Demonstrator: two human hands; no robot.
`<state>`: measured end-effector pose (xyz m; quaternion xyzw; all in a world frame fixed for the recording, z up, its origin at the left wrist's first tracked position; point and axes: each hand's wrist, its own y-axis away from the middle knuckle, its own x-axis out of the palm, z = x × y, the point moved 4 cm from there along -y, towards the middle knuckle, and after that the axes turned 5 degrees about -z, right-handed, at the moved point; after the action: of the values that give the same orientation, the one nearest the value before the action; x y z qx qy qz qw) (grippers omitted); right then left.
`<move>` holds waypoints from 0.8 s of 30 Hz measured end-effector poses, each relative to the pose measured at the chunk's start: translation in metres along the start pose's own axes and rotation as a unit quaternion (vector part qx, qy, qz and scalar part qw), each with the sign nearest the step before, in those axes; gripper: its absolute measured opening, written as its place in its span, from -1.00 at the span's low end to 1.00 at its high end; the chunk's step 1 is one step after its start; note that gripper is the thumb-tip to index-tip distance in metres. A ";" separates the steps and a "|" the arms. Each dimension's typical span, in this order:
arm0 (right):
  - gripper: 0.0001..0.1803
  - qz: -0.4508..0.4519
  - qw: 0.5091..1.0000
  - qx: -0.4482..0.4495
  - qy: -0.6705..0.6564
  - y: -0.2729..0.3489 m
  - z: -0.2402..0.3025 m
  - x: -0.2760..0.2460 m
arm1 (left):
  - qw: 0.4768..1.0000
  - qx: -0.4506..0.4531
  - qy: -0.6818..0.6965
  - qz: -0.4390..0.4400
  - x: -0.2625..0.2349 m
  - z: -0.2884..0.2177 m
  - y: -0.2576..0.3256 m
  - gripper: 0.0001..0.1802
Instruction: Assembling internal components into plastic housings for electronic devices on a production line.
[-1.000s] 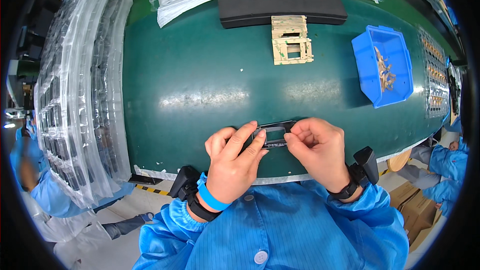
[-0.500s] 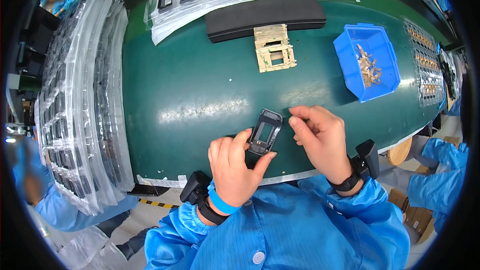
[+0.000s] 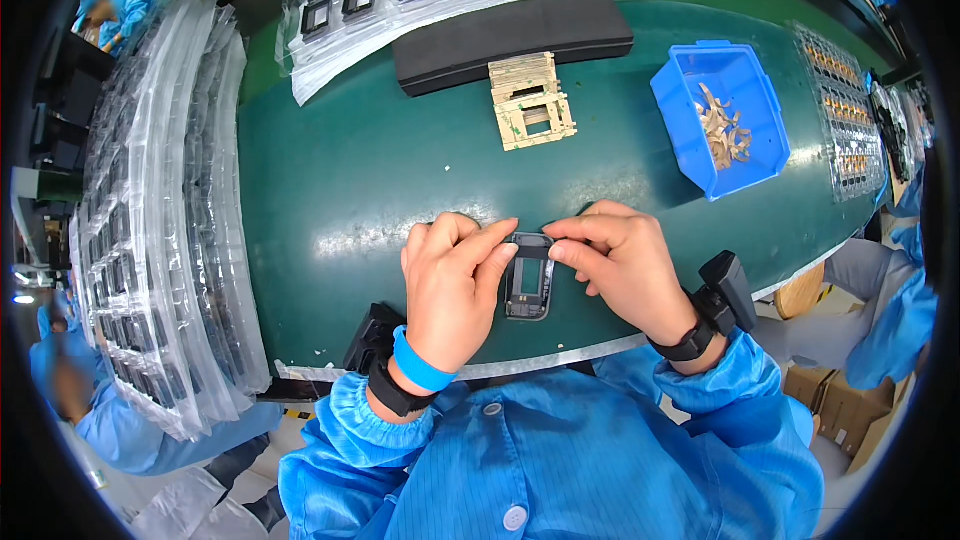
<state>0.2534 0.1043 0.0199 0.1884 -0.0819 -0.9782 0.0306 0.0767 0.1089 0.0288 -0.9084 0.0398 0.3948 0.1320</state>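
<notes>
A black plastic housing (image 3: 527, 310) with a rectangular window lies in front of me near the table's front edge, its long side pointing away from me. My left hand (image 3: 450, 285) pinches at its far left corner, thumb and forefinger together. At the far right corner my right hand (image 3: 622, 265) does the same with thumb and forefinger. A smooth dark band crosses the housing's far end between my fingertips; I cannot tell whether it is a separate piece. Beyond the hands sits a stack of cream die-cut adhesive sheets (image 3: 510, 128) with window cut-outs.
A long black box (image 3: 515, 35) stands behind the sheets. Farther back, a clear tray (image 3: 430, 2) carries several black frames. To the right, a blue bin (image 3: 690, 145) contains brown scraps (image 3: 725, 130). Stacked clear trays (image 3: 160, 240) line the left; another tray (image 3: 845, 120) lies far right.
My left hand has moved from the housing's near end to its far end. My right hand has come in to the far right corner. The housing is now straighter.
</notes>
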 end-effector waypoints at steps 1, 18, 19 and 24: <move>-0.82 -0.006 1.000 -0.018 0.013 0.000 0.000 0.001 | 1.000 0.002 0.000 -0.006 0.001 0.001 0.001 -0.77; -0.94 -0.083 0.990 -0.085 0.072 -0.005 0.009 0.013 | 0.999 0.019 0.004 -0.037 0.004 -0.003 -0.002 -0.82; -0.95 -0.090 0.988 -0.097 0.074 -0.006 0.009 0.013 | 0.999 0.028 -0.013 -0.044 0.003 -0.005 -0.004 -0.83; -0.93 -0.095 0.987 -0.098 0.085 -0.007 0.011 0.010 | 0.996 0.047 -0.051 -0.051 0.004 -0.014 -0.002 -0.84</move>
<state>0.2399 0.1118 0.0249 0.2738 0.0352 -0.9604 -0.0369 0.0894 0.1073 0.0353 -0.8808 0.0050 0.4307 0.1965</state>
